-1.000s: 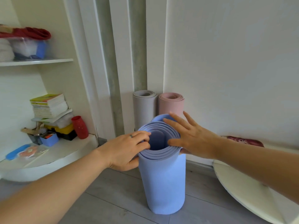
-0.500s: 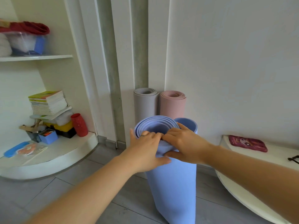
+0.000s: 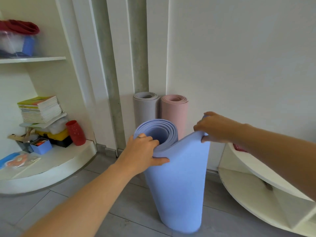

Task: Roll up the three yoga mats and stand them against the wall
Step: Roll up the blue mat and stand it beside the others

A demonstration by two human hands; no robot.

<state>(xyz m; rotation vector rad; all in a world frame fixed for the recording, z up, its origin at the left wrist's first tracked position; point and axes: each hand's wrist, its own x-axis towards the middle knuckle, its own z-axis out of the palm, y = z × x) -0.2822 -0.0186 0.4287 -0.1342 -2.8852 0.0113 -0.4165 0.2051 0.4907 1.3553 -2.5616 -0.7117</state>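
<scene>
Far left: a wall ledge [image 3: 59, 161] carries a stack of books [image 3: 40, 108], a red cup [image 3: 75, 132] and a small blue box [image 3: 41, 146]. None of these belong to the task.

Left hand [image 3: 142, 153]: fingers curl over the top rim of the blue mat [image 3: 179, 185] and into its core, with the thumb pressed on the outside. It has a firm grip on the coiled layers.

Grey mat [image 3: 145, 108]: rolled and upright, tucked in the corner at the foot of a grey column [image 3: 138, 48]. Counted as done.

Pink mat [image 3: 174, 112]: rolled and upright, just beside the grey one, with its back to the wall [image 3: 239, 65]. I cannot tell whether the two touch. Counted as done.

Blue mat: stands on end on the floor [image 3: 68, 202], in front of the other two and apart from the wall. The centre is coiled tight. The outermost wrap is drawn off to the right, wide at the top and narrowing toward the base. It is rolled but not closed.

Right hand [image 3: 217, 128]: fingers fold over the top corner of that loose outer edge, pinching it and holding it away from the coil.

Far right: a low white shelf [image 3: 248, 194]. Something red lies on it, mostly hidden by the forearm.

Status: two of three mats are finished. For the third, my judgement is that the slack wrap needs winding snug round the coil. The roll then needs shifting back to lean on the wall next to the pink one. Risk noted: the flap may spring open again if released before the roll leans on something.
</scene>
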